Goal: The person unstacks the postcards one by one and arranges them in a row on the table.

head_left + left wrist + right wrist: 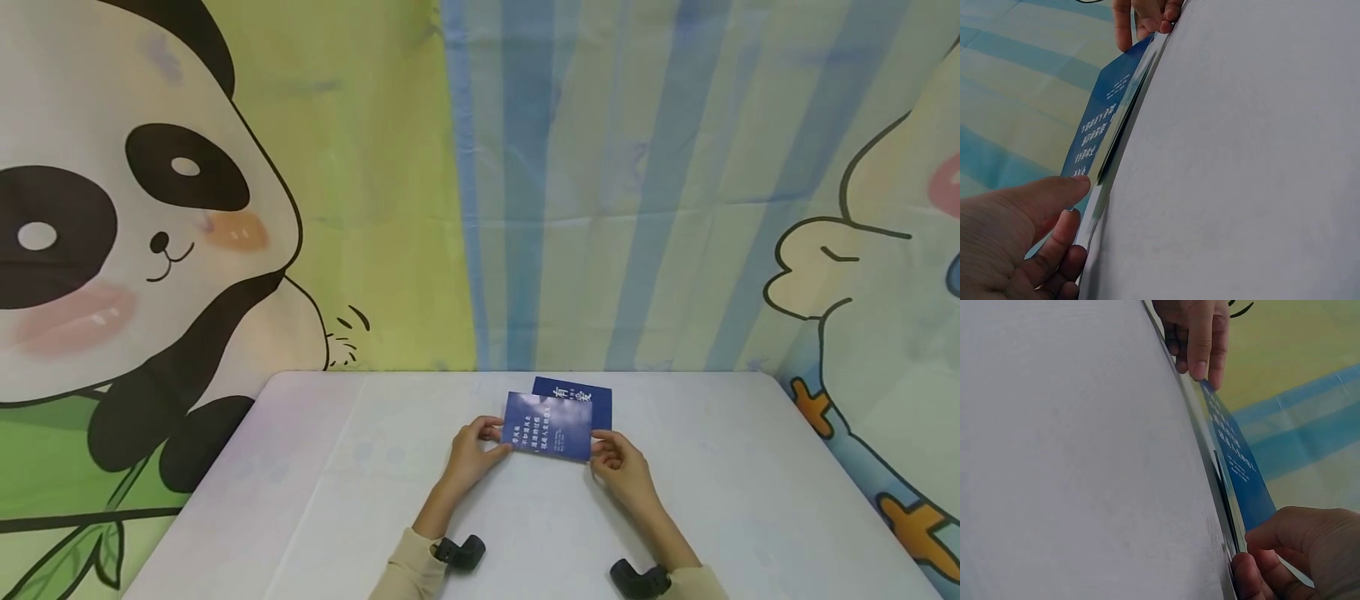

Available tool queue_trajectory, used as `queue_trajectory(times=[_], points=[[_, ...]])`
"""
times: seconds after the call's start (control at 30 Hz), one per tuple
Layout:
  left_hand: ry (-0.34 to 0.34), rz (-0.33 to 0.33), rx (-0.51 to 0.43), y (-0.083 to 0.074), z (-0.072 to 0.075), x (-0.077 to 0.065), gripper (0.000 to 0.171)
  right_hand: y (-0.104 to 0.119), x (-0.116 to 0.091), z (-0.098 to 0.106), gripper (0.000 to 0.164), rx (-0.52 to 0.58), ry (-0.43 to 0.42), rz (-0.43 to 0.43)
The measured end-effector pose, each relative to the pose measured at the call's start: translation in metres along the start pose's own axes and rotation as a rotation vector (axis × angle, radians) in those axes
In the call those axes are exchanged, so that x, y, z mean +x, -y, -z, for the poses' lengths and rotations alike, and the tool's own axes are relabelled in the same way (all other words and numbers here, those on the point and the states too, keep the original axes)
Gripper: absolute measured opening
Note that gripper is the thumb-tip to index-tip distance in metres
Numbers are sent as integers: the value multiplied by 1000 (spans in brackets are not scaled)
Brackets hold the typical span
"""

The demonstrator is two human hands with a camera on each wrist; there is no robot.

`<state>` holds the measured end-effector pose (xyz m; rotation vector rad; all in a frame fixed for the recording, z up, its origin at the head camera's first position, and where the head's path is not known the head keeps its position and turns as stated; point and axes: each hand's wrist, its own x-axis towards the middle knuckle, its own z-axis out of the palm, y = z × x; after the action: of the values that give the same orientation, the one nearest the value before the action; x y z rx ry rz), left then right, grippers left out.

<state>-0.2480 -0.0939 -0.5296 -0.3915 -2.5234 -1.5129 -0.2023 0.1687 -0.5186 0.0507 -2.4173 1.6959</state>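
Note:
A blue card with white printed characters (547, 427) is held by its two short sides above the table, tilted up toward the head camera. My left hand (474, 454) pinches its left edge between thumb and fingers, the thumb lying on the printed face in the left wrist view. At the opposite edge my right hand (624, 468) pinches the card, with thumb and fingers (1266, 540) bent at the side. A second, darker blue card (602, 408) with larger white characters lies behind it, partly covered by the held card.
The white table (420, 533) extends to both sides of the hands. Its far edge meets a backdrop cloth with blue stripes (528, 208) and a cartoon panda (247, 333). Black wrist cameras (471, 552) are strapped on both wrists, below the sleeves' cuffs.

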Motion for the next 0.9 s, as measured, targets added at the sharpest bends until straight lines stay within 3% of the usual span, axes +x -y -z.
queue_trajectory(times=[0.57,0.9], points=[[-12,13,43,14,40,-19,37,6,-1,-34,29,20,50,85],[-36,22,84,19,62,-29,36,19,-3,-52,27,27,93,79]])
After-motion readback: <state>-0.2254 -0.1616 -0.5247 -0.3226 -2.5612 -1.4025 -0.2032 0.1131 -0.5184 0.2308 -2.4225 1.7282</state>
